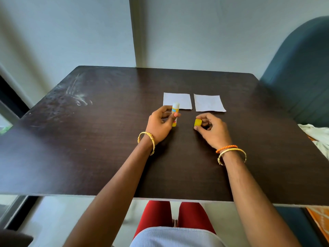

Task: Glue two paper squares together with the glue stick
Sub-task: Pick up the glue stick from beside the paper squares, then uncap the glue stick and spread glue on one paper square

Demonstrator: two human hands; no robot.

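**Glue stick uncapped; papers untouched**

Left hand [160,124]: grips glue stick [175,111] upright, near left square [181,99]. Right hand [211,130]: pinches yellow cap [197,122]. Right square [209,102]: flat on desk [89,148], beside the first. Remaining, by my reckoning: gluing, pressing together.

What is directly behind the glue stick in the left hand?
Behind the glue stick held by the left hand lies the left paper square, flat on the table. The stick's tip covers part of that square's near edge, so that bit is hidden.
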